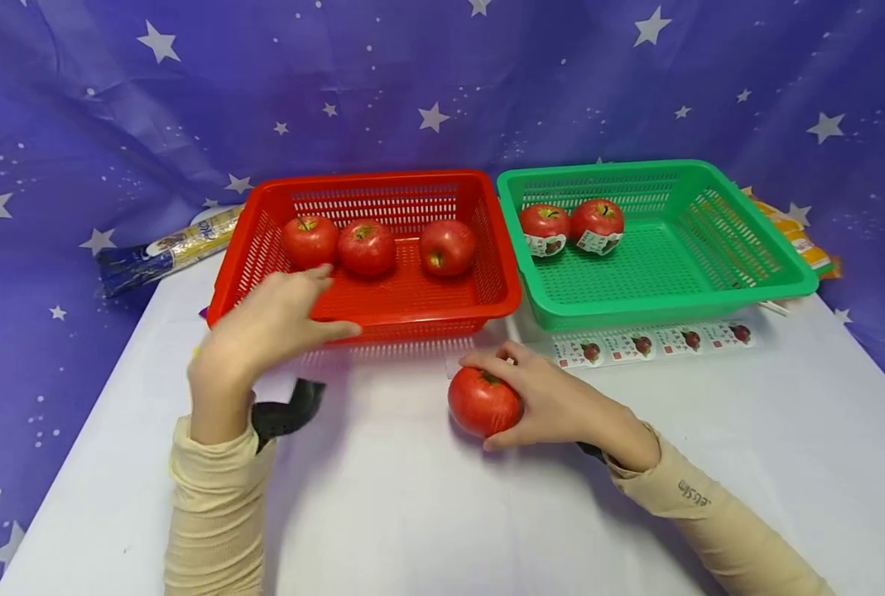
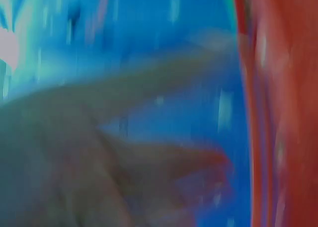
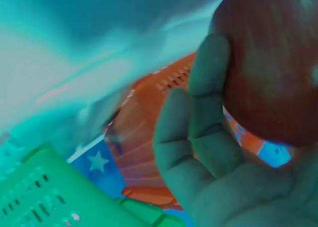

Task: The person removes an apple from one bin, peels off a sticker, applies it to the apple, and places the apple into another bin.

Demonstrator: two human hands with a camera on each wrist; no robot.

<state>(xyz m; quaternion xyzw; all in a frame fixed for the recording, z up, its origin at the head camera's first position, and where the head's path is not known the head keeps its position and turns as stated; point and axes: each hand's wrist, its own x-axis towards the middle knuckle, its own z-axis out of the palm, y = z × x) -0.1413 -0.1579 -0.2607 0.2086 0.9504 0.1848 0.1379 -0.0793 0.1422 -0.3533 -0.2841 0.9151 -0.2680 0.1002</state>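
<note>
My right hand (image 1: 520,397) grips a red apple (image 1: 483,402) on the white table, in front of the gap between the two baskets. In the right wrist view the apple (image 3: 271,68) fills the upper right, with my fingers (image 3: 208,88) curled round it. My left hand (image 1: 278,319) hovers with straight fingers at the front left corner of the red basket (image 1: 487,306), holding nothing. Three bare apples lie in that basket, the nearest (image 1: 310,240) just beyond my fingertips. The green basket (image 1: 673,310) holds two apples with stickers (image 1: 570,228).
A strip of apple stickers (image 1: 651,342) lies on the table in front of the green basket. A blue packet (image 1: 162,251) lies at the back left, an orange packet (image 1: 800,236) behind the green basket. The left wrist view is blurred.
</note>
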